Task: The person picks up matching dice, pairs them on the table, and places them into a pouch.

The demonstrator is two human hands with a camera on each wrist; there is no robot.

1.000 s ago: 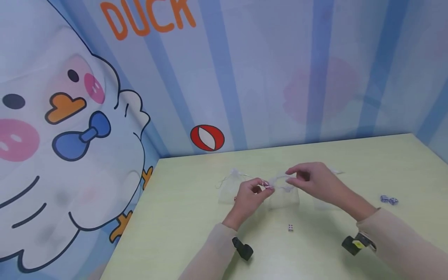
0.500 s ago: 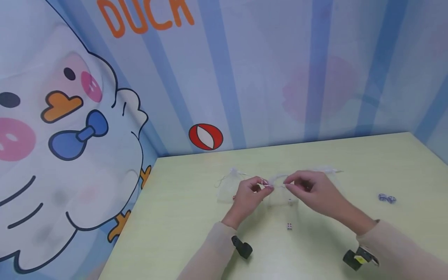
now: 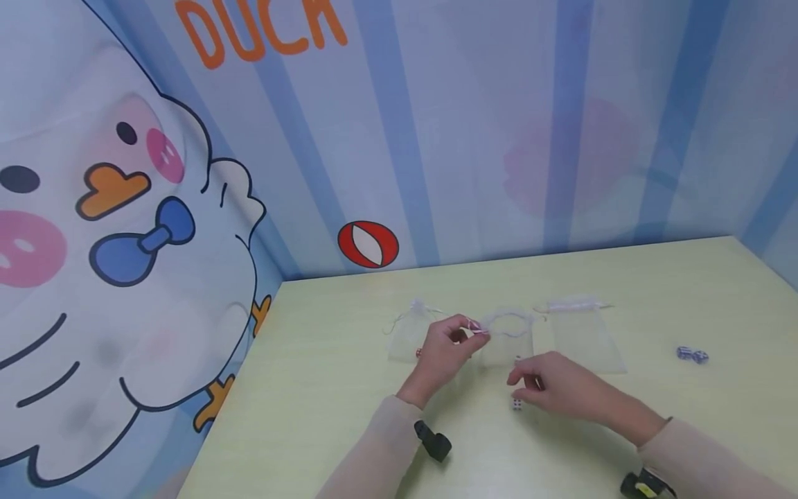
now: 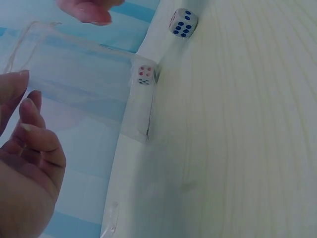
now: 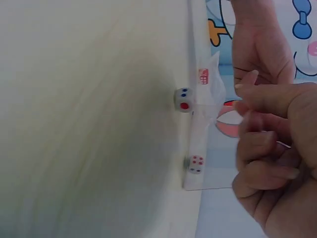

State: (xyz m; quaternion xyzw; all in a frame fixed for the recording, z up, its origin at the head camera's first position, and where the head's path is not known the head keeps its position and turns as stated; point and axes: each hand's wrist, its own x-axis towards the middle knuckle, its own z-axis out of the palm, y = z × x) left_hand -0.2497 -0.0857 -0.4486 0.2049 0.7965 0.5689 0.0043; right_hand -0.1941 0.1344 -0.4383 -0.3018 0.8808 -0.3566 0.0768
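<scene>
My left hand (image 3: 445, 357) pinches the edge and cord of a sheer white drawstring pouch (image 3: 497, 352), whose mouth forms a loop. One white die (image 4: 145, 74) with red and blue pips sits at the bottom of this pouch. Just in front of it on the table is a loose white die (image 5: 184, 100), partly covered by my right hand (image 3: 567, 388) in the head view. The right thumb and index finger are parted above this die, with nothing between them. In the right wrist view the remaining right fingers curl loosely.
Left of the held pouch lies another sheer pouch (image 3: 404, 341) with a red die (image 3: 418, 353) in it. A third, flat pouch (image 3: 586, 339) lies to the right. Two blue-patterned dice (image 3: 693, 355) rest farther right on the pale table (image 3: 299, 402). A printed backdrop (image 3: 474, 138) stands behind.
My right hand was at the pouch mouth; a white die shows in the pouch from half a second ago. The hand has since dropped toward the loose die. My left hand keeps its hold.
</scene>
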